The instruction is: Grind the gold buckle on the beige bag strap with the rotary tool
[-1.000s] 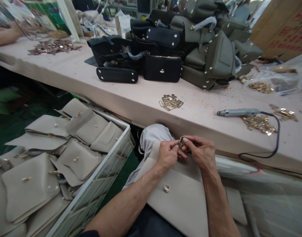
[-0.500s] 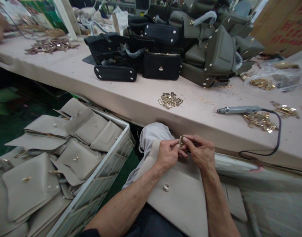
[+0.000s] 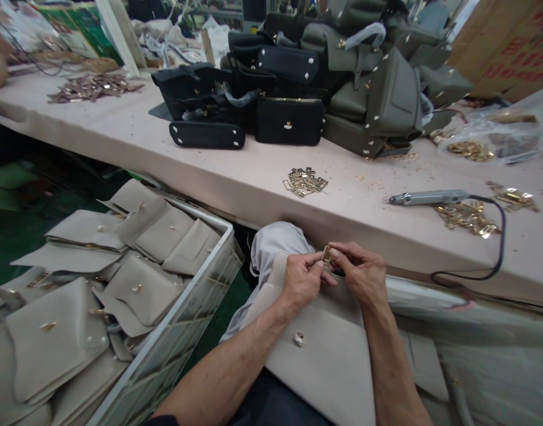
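Observation:
A small rectangular gold metal plate (image 3: 326, 255) is pinched between the fingertips of my left hand (image 3: 303, 277) and my right hand (image 3: 362, 273). Both hands are closed on it, one from each side; whether it is joined to the bag flap below is hidden by my fingers. A beige leather bag piece (image 3: 331, 361) lies across my lap under my forearms. On its face sits a small clasp (image 3: 299, 339) with a whitish covering.
On the table (image 3: 236, 177) lie loose gold plates (image 3: 305, 181), a corded electric screwdriver (image 3: 429, 197) and more gold fittings (image 3: 469, 218). Black bags (image 3: 289, 121) and olive bags (image 3: 393, 94) are piled behind. To my left, a white crate (image 3: 229, 236) holds several beige bag pieces (image 3: 54, 337).
The gold plate has turned slightly between my fingertips, so more of its face shows. My hands stay in nearly the same place, and the view has shifted a little.

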Action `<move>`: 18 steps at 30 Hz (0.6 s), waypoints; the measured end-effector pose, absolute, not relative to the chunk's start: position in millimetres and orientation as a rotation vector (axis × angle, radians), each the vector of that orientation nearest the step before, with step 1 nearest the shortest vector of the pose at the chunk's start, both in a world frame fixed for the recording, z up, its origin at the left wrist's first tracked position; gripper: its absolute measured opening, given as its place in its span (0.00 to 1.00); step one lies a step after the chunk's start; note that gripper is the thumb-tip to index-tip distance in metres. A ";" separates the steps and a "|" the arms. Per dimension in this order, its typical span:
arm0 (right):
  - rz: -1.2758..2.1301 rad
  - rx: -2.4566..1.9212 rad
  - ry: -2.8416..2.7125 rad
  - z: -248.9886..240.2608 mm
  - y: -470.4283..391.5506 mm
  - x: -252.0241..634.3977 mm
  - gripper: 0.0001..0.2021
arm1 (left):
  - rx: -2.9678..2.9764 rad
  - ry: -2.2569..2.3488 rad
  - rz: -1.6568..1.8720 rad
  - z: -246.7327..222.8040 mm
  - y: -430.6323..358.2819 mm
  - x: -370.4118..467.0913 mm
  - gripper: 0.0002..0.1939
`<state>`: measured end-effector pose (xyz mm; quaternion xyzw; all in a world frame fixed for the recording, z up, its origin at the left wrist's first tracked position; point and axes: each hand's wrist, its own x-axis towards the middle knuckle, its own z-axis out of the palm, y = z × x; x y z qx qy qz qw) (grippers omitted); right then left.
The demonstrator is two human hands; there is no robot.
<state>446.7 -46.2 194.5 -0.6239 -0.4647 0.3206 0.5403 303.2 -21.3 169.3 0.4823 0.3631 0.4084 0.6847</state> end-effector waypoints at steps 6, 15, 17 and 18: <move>0.776 -1.442 -1.222 191.1 -46.2 456.1 0.11 | 1.062 0.832 0.927 172.2 -22.0 303.6 0.19; 0.791 -1.384 -1.254 194.1 -47.5 452.1 0.13 | 1.031 0.818 0.916 174.7 -20.5 301.4 0.20; 0.808 -1.363 -1.237 195.2 -47.8 451.0 0.13 | 1.028 0.815 0.908 175.5 -20.6 301.0 0.20; 0.818 -1.357 -1.227 195.5 -47.9 450.8 0.13 | 1.027 0.814 0.906 175.7 -20.8 300.9 0.21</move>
